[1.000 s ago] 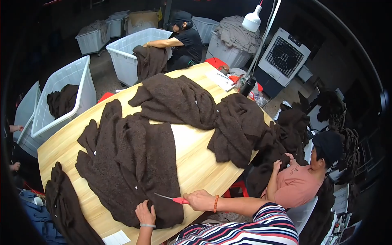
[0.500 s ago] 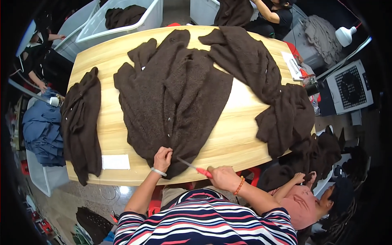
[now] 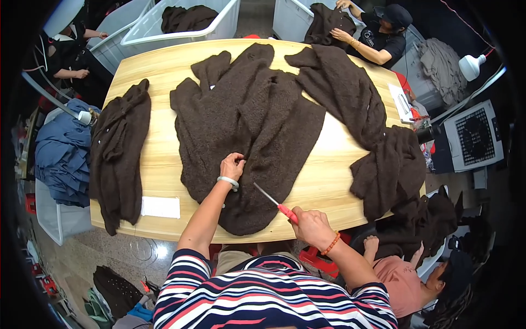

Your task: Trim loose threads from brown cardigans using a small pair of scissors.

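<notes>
A dark brown knitted cardigan point(image 3: 219, 126) lies spread in the middle of the table, its sleeves toward the far side. My left hand point(image 3: 232, 168), closed, pinches the knit near the centre front. The fold there hides what exactly lies between the fingertips. In my right hand point(image 3: 313, 226) is a red-handled tool point(image 3: 287, 213) with a slim metal shaft, held at the near right of the cardigan. Its shaft points up and left over the knit, toward my left hand. Whether the tip touches the cloth I cannot tell.
More brown knit garments lie at the table's left point(image 3: 123, 153) and right point(image 3: 350, 93). A white paper point(image 3: 160, 207) sits near the front left edge. Grey bins point(image 3: 181, 37) stand beyond the wooden table point(image 3: 164, 151). Co-workers handle cloth at far right and near right.
My left hand has moved away from me, from the cardigan's near edge up its front. My right hand and the tool have shifted slightly right. The view has shifted a little.
</notes>
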Demonstrator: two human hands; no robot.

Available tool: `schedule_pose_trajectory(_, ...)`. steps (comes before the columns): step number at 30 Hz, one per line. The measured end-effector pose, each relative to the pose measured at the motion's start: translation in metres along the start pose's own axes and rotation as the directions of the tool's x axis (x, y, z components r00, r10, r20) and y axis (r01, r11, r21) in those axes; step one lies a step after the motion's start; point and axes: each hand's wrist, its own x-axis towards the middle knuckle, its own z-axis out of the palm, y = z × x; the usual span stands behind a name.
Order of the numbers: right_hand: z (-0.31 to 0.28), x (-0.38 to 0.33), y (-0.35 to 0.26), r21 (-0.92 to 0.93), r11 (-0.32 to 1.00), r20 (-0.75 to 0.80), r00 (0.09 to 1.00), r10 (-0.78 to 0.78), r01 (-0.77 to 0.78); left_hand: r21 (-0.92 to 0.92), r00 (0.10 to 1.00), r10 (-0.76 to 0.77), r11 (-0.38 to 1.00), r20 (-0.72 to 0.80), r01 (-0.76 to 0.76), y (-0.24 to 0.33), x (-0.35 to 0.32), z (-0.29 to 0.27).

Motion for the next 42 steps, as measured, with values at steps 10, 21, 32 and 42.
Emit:
schedule_pose_trajectory(10,0.001,0.007,-0.003,0.055,0.991,0.186,0.974,-0.132,0.123,0.112,0.974,0.210,0.969,0.089,-0.219,-0.016,-0.070,-0.025)
schedule_pose_trajectory(21,0.007,0.015,0.032,0.135,0.991,-0.047,0.999,0.024,-0.018,0.067,0.998,-0.044,0.997,-0.053,0.048,-0.043,-0.057,-0.157)
schedule_pose_trajectory(32,0.006,0.020,0.055,0.148,0.981,-0.077,0.988,0.136,-0.124,-0.394,0.449,-0.414,0.908,-0.792,0.142,-0.190,-0.003,-0.379)
schedule_pose_trajectory(42,0.007,0.019,0.059,0.121,0.985,-0.040,0.991,0.126,-0.120,-0.715,0.577,-0.521,0.680,-0.629,-0.165,-0.096,0.029,-0.328)
